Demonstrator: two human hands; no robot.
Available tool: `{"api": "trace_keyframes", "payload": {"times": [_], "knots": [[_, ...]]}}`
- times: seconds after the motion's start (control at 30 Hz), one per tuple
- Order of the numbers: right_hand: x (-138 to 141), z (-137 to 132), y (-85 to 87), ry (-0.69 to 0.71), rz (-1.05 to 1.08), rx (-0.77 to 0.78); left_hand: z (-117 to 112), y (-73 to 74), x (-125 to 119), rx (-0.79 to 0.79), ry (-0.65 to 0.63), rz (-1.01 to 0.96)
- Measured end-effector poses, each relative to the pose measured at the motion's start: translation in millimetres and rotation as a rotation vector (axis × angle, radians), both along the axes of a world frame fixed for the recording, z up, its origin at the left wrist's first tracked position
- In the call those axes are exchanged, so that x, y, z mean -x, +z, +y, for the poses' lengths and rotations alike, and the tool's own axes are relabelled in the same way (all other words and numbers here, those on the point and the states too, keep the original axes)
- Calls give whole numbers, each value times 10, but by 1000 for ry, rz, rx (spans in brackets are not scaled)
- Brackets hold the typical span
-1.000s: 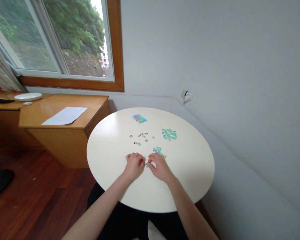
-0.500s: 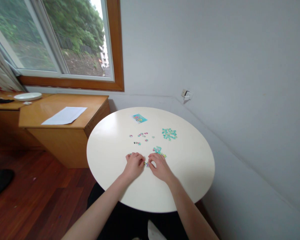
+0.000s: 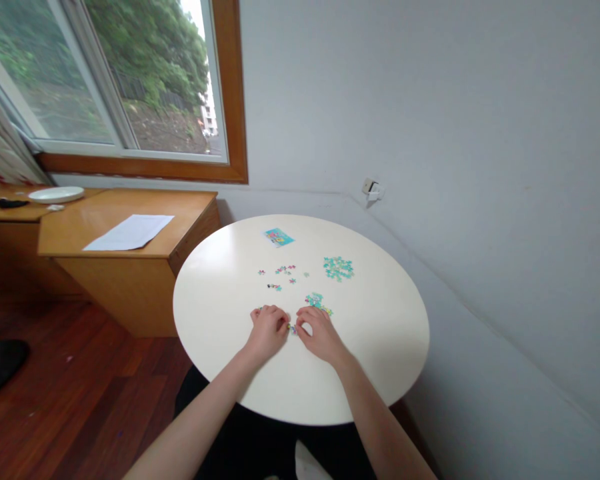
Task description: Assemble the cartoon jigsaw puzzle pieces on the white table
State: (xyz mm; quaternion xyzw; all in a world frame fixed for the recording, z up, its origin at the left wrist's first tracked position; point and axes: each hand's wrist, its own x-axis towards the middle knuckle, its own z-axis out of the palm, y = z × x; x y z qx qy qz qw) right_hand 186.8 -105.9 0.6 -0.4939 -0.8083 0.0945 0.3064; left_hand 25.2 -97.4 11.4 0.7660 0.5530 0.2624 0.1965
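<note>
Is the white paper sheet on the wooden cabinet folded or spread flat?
Spread flat: the white paper sheet lies as one flat rectangle on the light wooden cabinet.

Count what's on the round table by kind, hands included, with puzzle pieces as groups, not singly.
Left hand and right hand: 2
Puzzle bit between them: 1
Teal puzzle clumps: 2
Patch of loose pieces: 1
Picture card: 1
Total: 7

Showing a corner of plain pale grey walls (image 3: 430, 100), meeting behind a round cream-white bench (image 3: 380, 347). Letting soft daylight in through a sliding window with an orange-brown wooden frame (image 3: 130, 80). Lining the left side with low honey-coloured wooden cabinets (image 3: 130, 287), standing on a dark reddish plank floor (image 3: 80, 400).
</note>
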Motion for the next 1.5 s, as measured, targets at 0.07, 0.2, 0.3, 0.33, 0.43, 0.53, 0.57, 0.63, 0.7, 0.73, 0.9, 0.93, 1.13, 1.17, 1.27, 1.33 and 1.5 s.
{"api": "trace_keyframes", "payload": {"times": [0.07, 0.2, 0.3, 0.33, 0.43, 0.53, 0.57, 0.63, 0.7, 0.73, 0.9, 0.93, 1.13, 1.17, 1.27, 1.33, 1.5], "knots": [[-2, 2, -5, 1, 3, -6, 2, -5, 0, 0, 2, -2], [-6, 14, -28, -2, 13, -16, 14, -24, 6, 2, -12, -5], [-8, 23, -41, -8, 21, -16, 17, -25, 12, -1, -27, -7], [-8, 25, -42, -9, 23, -14, 16, -22, 14, -2, -31, -8], [-8, 28, -45, -15, 28, 1, 10, -15, 16, -4, -32, -14], [-8, 30, -49, -21, 30, 4, 10, -21, 15, -13, -32, -23], [-8, 30, -51, -21, 31, 3, 11, -26, 14, -18, -31, -23], [-9, 32, -55, -21, 31, 4, 14, -34, 12, -26, -27, -22], [-10, 34, -58, -23, 30, 14, 15, -34, 9, -26, -23, -21], [-10, 34, -59, -25, 30, 19, 15, -31, 8, -22, -24, -21], [-14, 33, -65, -27, 23, 24, 10, -14, 9, -5, -30, -19], [-14, 32, -66, -27, 23, 24, 11, -14, 10, -5, -30, -20], [-14, 35, -73, -34, 17, 25, 13, -9, 11, 5, -32, -12], [-15, 35, -73, -32, 16, 23, 11, -4, 10, 7, -33, -13], [-16, 31, -69, -29, 24, 11, 5, 9, 8, 10, -34, -23], [-17, 28, -65, -25, 28, 2, 3, 12, 9, 11, -35, -28], [-20, 31, -68, -21, 23, -8, 10, -3, 11, 8, -38, -31]]}}
